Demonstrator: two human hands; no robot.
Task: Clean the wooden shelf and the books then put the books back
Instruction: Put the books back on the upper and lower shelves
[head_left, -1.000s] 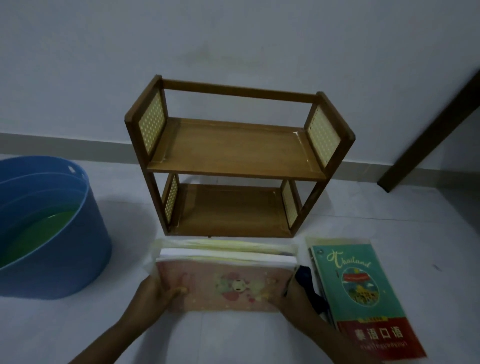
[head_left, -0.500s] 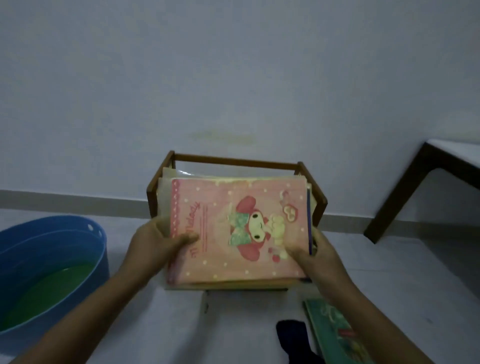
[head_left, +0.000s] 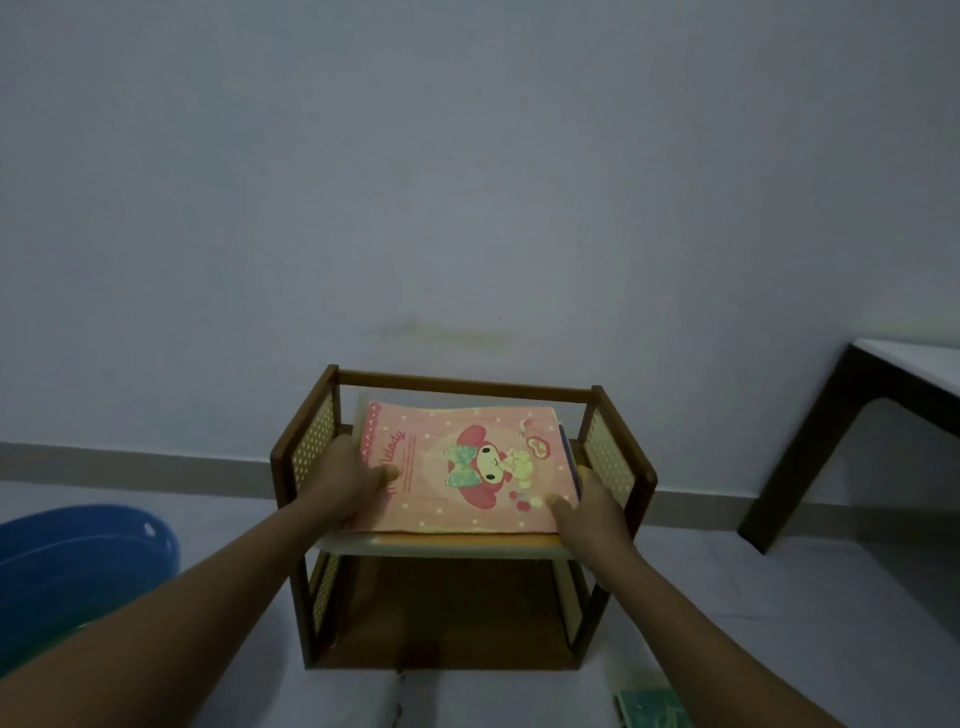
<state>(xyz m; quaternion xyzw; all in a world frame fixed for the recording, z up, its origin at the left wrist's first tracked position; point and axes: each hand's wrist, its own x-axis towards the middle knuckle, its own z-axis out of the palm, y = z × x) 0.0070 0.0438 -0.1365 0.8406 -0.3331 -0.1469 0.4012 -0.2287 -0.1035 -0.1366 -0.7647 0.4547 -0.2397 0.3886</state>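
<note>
Change: the stack of books (head_left: 457, 478), held up in front of the wooden shelf (head_left: 618, 519) half a second ago, is now laid flat on its upper tier.
Left hand (head_left: 345, 480): curled round the stack's left edge, thumb on the pink cover.
Right hand (head_left: 584, 512): gripped on the right edge, thumb on top.
Surroundings: a blue tub (head_left: 78, 561) is seen at left, a dark table (head_left: 852, 415) at right, a green book (head_left: 652, 712) on the floor.
Hidden: the upper tier is mostly covered; the green book is cut off.

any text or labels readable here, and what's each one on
"Melody": script along the left side of the pink book, its start hidden by the left hand.
Fine print beside it: too blurred to read.
Green book at the bottom edge: lettering unreadable.
</note>
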